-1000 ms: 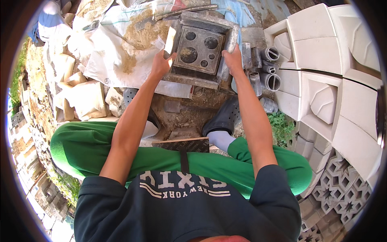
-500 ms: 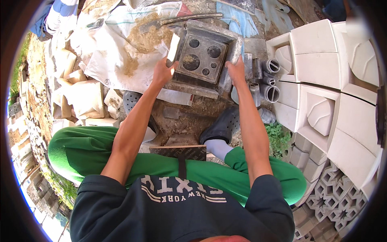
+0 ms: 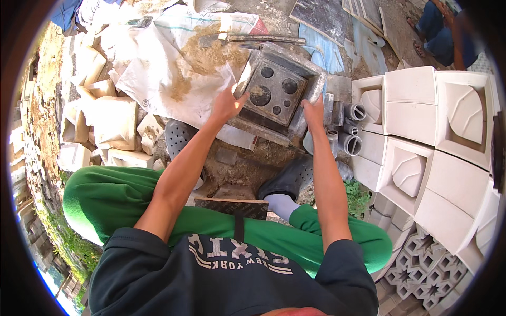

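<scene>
A square grey metal mould [image 3: 275, 92] with several round holes in its face lies in front of me on a grey slab [image 3: 247, 134]. My left hand [image 3: 227, 104] grips its left side panel. My right hand [image 3: 313, 110] grips its right side panel. Both arms reach forward over my green trousers [image 3: 105, 200]. The fingertips are partly hidden behind the mould's edges.
White cast blocks [image 3: 421, 137] are stacked at the right, with short grey pipe pieces [image 3: 348, 131] beside the mould. A sandy white sack [image 3: 179, 68] and a trowel [image 3: 253, 39] lie behind. Pale blocks [image 3: 105, 121] sit at the left. Another person's legs [image 3: 437, 26] show top right.
The view has shifted so the mould sits lower and more central. Both hands stay on its two sides, and the mould looks slightly turned.
</scene>
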{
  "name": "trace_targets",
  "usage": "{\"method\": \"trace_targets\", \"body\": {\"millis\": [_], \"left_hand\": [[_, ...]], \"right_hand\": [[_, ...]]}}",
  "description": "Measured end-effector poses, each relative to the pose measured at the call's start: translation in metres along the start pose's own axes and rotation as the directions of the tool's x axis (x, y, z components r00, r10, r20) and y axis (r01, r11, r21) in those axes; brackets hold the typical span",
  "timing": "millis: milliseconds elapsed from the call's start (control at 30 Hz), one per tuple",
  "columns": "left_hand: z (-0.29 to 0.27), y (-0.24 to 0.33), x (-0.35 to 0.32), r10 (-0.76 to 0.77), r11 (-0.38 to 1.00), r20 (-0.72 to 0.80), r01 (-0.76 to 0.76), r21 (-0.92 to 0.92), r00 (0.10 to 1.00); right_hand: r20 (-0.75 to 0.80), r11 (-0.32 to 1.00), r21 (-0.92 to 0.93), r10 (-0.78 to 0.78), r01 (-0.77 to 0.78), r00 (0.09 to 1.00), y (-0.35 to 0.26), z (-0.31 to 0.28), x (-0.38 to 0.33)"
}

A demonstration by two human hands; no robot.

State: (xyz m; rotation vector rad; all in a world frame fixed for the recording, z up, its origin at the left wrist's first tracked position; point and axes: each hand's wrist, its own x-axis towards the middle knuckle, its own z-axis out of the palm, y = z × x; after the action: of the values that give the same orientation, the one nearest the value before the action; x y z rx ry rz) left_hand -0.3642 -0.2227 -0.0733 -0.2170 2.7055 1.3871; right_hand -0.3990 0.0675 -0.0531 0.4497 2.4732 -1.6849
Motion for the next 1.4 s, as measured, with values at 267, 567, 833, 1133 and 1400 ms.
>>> {"method": "trace_targets", "body": {"millis": [267,567,833,1133,1400], "left_hand": [[-0.008,0.028,0.004,-0.134,0.990,0.000,0.134,0.046,0.991],[-0.037,0.037,0.014,-0.182,0.928,0.244,0.084,0.362,0.953],[-0.126,0.107,0.081,-0.009,0.807,0.273,-0.154,0.570,0.962],[-0.162,0.178,0.166,0.392,0.299,0.571,-0.687,0.663,0.722],[-0.086,0.094,0.215,0.157,0.247,0.779,-0.788,0.564,0.607]], "right_hand": [[-0.101,0.978,-0.203,-0.075,0.053,0.992,0.007,-0.001,0.007],[0.082,0.624,-0.773,0.272,-0.111,0.959,-0.031,-0.029,0.009],[0.297,0.452,-0.862,0.080,0.231,0.951,-0.125,-0.034,-0.001],[0.404,0.728,-0.668,0.185,0.151,0.896,-0.111,0.102,-0.075],[0.420,0.463,-0.778,-0.121,0.425,0.900,-0.049,0.146,-0.131]]}}
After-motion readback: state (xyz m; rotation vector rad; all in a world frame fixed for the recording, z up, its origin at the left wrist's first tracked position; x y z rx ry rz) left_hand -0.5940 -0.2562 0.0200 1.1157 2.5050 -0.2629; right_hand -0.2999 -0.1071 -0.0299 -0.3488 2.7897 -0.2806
